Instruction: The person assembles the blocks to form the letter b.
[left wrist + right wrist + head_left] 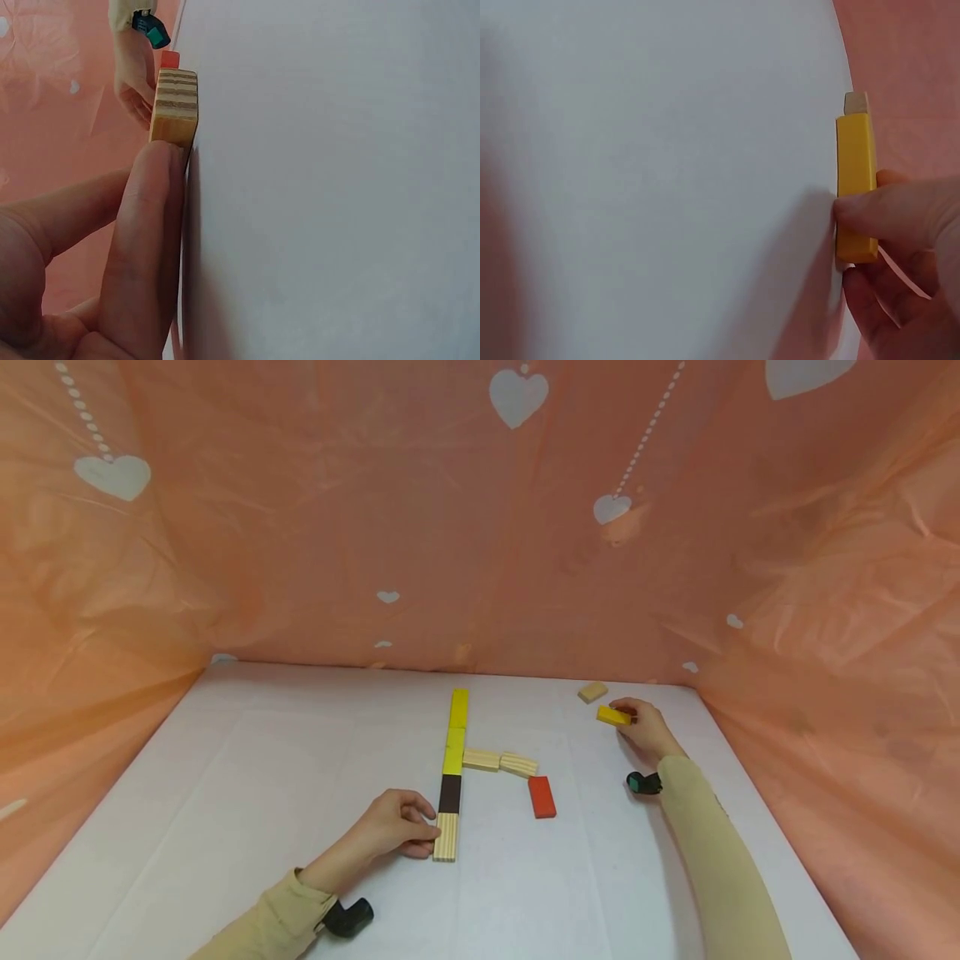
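My right hand [640, 727] pinches a yellow wooden block [613, 716] at the far right, with the thumb [866, 210] across its face in the right wrist view. My left hand [393, 825] has its fingertips against the left side of a striped wooden block [446, 837] and does not wrap round it. That striped block is the near end of a straight row. Beyond it lie a dark brown block [450, 793] and two yellow blocks [455, 750], end to end. Two striped blocks [481, 760] branch rightward from the row, and a red block [542, 797] lies near their outer end.
A plain wooden block [592, 692] lies just beyond my right hand, near the back edge of the white table [247, 777]. Orange sheeting [315, 527] with pale hearts hangs behind and at both sides. Each wrist carries a small black camera [349, 918].
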Demonstrator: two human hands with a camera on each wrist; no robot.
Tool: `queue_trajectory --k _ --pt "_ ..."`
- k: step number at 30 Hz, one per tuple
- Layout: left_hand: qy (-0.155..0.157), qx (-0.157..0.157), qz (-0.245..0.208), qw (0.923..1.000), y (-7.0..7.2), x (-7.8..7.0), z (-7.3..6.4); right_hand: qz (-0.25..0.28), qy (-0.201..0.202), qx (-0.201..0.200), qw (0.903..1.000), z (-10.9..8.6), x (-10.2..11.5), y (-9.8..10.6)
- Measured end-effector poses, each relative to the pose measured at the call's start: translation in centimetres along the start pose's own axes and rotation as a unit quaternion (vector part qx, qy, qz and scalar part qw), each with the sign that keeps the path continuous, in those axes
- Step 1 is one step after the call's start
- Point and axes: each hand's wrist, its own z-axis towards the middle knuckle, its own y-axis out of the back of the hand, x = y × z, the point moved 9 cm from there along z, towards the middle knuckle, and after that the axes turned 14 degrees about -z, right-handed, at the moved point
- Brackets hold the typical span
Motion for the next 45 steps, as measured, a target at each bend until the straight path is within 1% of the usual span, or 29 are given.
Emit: queue_trajectory --k 6,11,15,19,22,26,34,40,45 --pt "0.001 0.000 0.002 1.0000 0.0 0.0 0.1 -0.005 0.012 -0.021 0.9997 -0.5 0.5 0.3" --pt "0.004 0.000 0.000 1.0000 0.0 0.0 0.2 -0.017 0.036 -0.036 0.9986 -1.5 1.6 0.9" --pt "0.005 -0.005 0.003 1.0000 0.1 -0.2 0.2 -0.027 0.064 -0.045 0.9966 -2.5 3.2 1.4" --pt "0.004 -0.014 0.011 0.9998 0.2 -0.2 0.3 -0.010 0.091 -0.044 0.9948 -3.5 5.3 1.6" --pt "0.002 -0.009 0.011 0.9999 0.1 -0.1 0.4 -0.002 0.114 -0.038 0.9927 -4.3 6.8 1.5" --pt "0.002 -0.001 0.005 1.0000 -0.1 0.0 0.5 -0.005 0.153 -0.034 0.9876 -5.5 8.8 1.2" --pt "0.001 -0.006 0.008 1.0000 -0.1 -0.1 0.5 -0.006 0.220 -0.019 0.9753 -7.6 12.6 -0.5" --pt "0.007 -0.015 0.008 0.9998 0.1 0.0 0.5 0.005 0.240 0.007 0.9708 -9.1 14.9 -2.5" --pt "0.008 -0.017 0.011 0.9998 0.2 0.1 0.3 0.014 0.269 0.031 0.9624 -10.5 16.8 -4.7"
